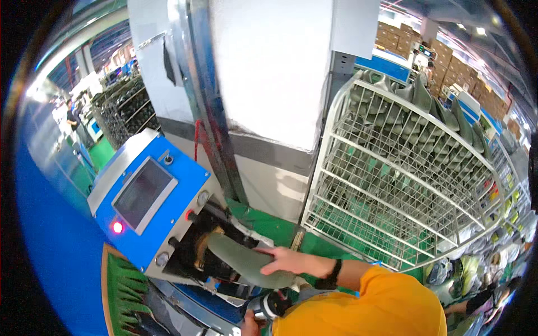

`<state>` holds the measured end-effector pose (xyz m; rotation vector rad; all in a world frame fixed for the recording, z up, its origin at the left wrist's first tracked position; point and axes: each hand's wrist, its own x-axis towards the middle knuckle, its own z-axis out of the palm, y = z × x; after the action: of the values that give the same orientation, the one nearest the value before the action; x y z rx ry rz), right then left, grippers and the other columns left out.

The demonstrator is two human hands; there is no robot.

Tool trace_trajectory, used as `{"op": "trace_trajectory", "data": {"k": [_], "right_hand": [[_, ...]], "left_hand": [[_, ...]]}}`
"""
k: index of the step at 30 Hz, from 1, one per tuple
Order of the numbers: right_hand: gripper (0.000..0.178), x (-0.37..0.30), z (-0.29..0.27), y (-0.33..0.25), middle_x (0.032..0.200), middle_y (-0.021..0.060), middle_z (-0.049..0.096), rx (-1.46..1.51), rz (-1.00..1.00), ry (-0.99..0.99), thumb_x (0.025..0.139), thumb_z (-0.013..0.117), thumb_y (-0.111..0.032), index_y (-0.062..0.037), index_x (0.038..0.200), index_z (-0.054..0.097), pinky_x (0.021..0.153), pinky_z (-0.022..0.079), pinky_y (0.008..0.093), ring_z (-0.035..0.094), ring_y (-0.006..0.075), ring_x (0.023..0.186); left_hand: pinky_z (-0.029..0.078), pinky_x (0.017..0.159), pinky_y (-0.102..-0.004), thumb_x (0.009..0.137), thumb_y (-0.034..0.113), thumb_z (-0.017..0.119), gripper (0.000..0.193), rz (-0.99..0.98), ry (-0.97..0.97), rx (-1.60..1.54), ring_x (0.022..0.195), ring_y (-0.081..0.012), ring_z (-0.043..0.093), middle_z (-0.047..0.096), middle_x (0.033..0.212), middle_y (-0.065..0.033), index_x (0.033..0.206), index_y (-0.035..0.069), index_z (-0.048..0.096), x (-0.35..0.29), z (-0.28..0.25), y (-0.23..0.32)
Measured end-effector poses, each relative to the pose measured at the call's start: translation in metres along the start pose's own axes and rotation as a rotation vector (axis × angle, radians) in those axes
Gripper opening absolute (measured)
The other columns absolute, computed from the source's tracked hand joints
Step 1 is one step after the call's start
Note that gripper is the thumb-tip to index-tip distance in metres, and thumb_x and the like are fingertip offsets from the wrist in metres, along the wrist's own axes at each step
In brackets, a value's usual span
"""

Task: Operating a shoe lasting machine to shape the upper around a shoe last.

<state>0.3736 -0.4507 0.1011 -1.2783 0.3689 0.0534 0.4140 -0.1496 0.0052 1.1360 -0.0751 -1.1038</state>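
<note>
Big wire rack point(332, 133) first, standing right of the worker, likely parked there for easy reach; inside, grey-green curved pieces point(424, 99) crowd the upper part, with tips poking above the top bar. Over to the left, the blue-fronted machine point(185, 185) faces in, panel tilted, probably so it reads easily while both hands are busy; its button point(117, 227) glows red. Below it, a green-lined tray point(105, 271) carries dark green, pointed pieces point(126, 297) lying side by side, presumably laid that way to keep them sorted.

And here's the held piece point(241, 260), grey-green and curved, reaching from the machine's dark mouth toward the worker; whether its far end sits in or over the fitting, I can't tell. The right hand point(283, 261) grips it from above, seemingly to steady it. Lower down, the left hand point(251, 325) is closed around a black-and-silver cylinder point(269, 305), its exact hold partly hidden.
</note>
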Motion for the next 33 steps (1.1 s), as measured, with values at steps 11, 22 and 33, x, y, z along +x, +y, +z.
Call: {"op": "trace_trajectory", "data": {"k": [11, 22, 33], "right_hand": [[0.094, -0.173, -0.208, -0.176, 0.140, 0.0306, 0.055, -0.965, -0.317, 1.168, 0.081, 0.075, -0.026, 0.0034, 0.156, 0.026, 0.105, 0.046, 0.0394, 0.057, 0.0381, 0.128], [0.039, -0.077, -0.420, -0.273, 0.105, 0.0207, 0.068, -0.145, -0.084, 1.183, 0.093, 0.066, -0.019, 0.0108, 0.116, 0.059, 0.066, 0.062, 0.0489, 0.073, 0.0339, 0.088], [0.060, -0.052, -0.365, -0.267, 0.107, 0.0247, 0.067, -0.182, -0.151, 1.179, 0.095, 0.064, -0.036, 0.0147, 0.125, 0.053, 0.069, 0.061, 0.0432, 0.070, 0.0319, 0.080]], "left_hand": [[0.049, 0.083, -0.0349, 0.105, 0.050, 0.049, 0.062, 0.000, 0.535, 0.182, 0.092, -0.0195, 0.054, 0.062, 0.107, -0.0123, 0.137, -0.003, 0.054, 0.008, 0.019, 0.003], [0.048, 0.074, -0.0365, 0.100, 0.046, 0.060, 0.050, 0.017, 0.315, 1.020, 0.083, -0.0215, 0.059, 0.065, 0.095, -0.0106, 0.117, -0.002, 0.061, 0.013, -0.009, -0.035], [0.047, 0.075, -0.0370, 0.103, 0.048, 0.053, 0.052, -0.023, 0.452, 0.574, 0.084, -0.0210, 0.056, 0.064, 0.093, -0.0100, 0.110, -0.003, 0.062, -0.026, 0.037, 0.024]]}}
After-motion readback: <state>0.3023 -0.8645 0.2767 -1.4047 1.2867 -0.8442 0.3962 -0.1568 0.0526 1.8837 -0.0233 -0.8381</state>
